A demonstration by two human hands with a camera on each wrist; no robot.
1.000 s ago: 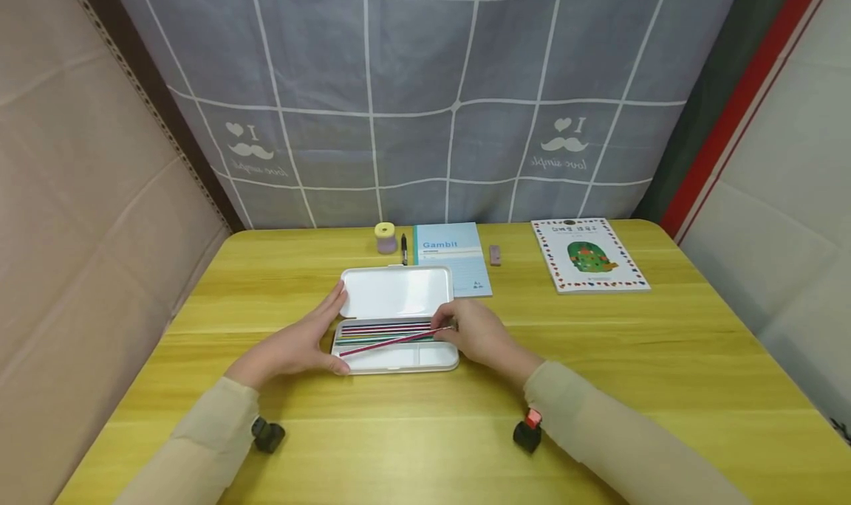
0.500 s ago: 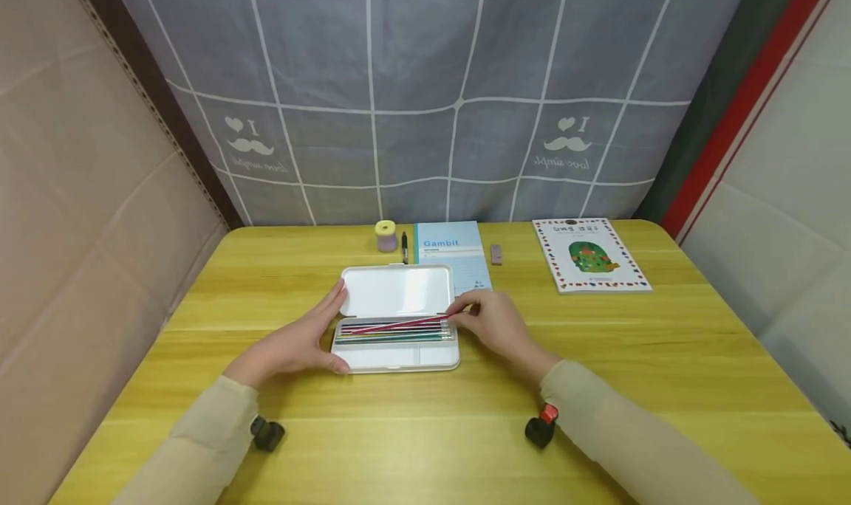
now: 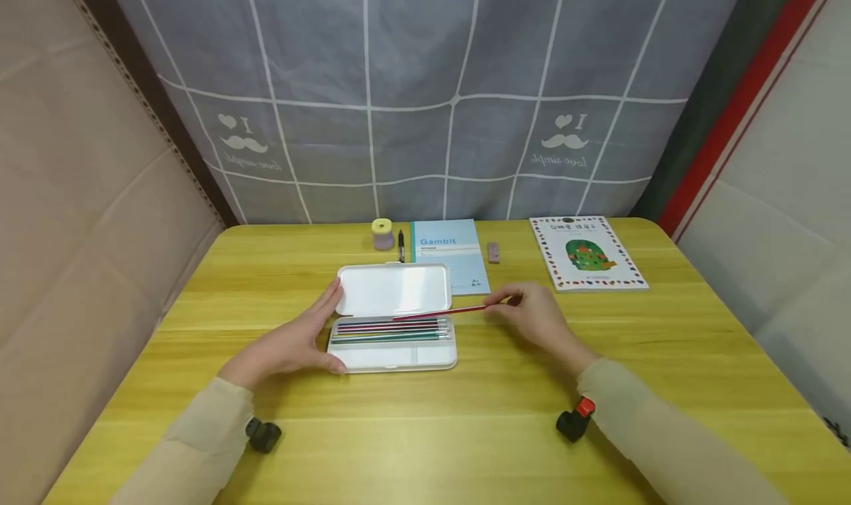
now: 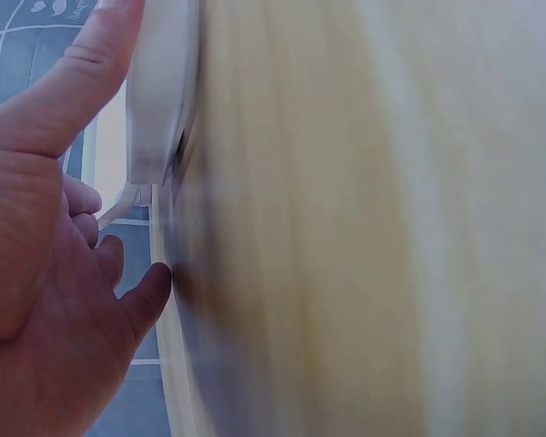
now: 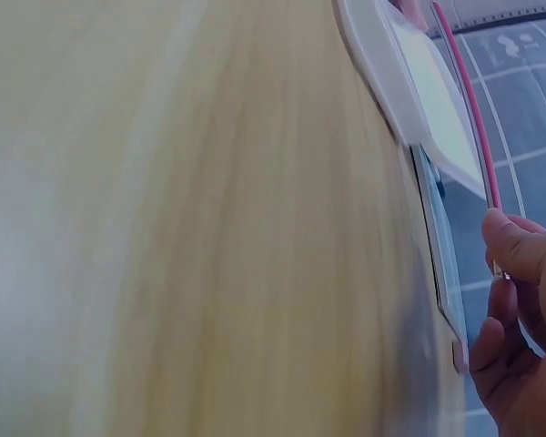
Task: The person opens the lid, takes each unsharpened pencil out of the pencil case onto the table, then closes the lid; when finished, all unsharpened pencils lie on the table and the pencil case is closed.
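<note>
Head view: right hand (image 3: 532,317) is pinching a slim, straight red pencil (image 3: 452,312) by its right end, holding it at a slant above the hinge side of a white, round-cornered, glossy hard case (image 3: 372,356) standing open. Compared with half a second earlier, the hand is sitting farther right, and more of the pencil is extending past the case, over the yellow wood-grain table (image 3: 412,446). My reading: the pencil is being drawn out, only its left part still overhanging. A row of slender, multicoloured pencils (image 3: 388,332) is lying in the rear compartment. Left hand (image 3: 292,350) is spreading along the case's left side, thumb at the front corner, fingers by the lid; probably steadying.

Left wrist view: the thumb is lying against the white outer wall, while other fingers are bending loosely beyond, a detail the head view is hiding. No red pencil is showing here.

Right wrist view: thumb and fingertips are gripping close to the pencil's pale, silvery end, unclear from overhead. Whether its far end is touching the case, I cannot tell.
</note>
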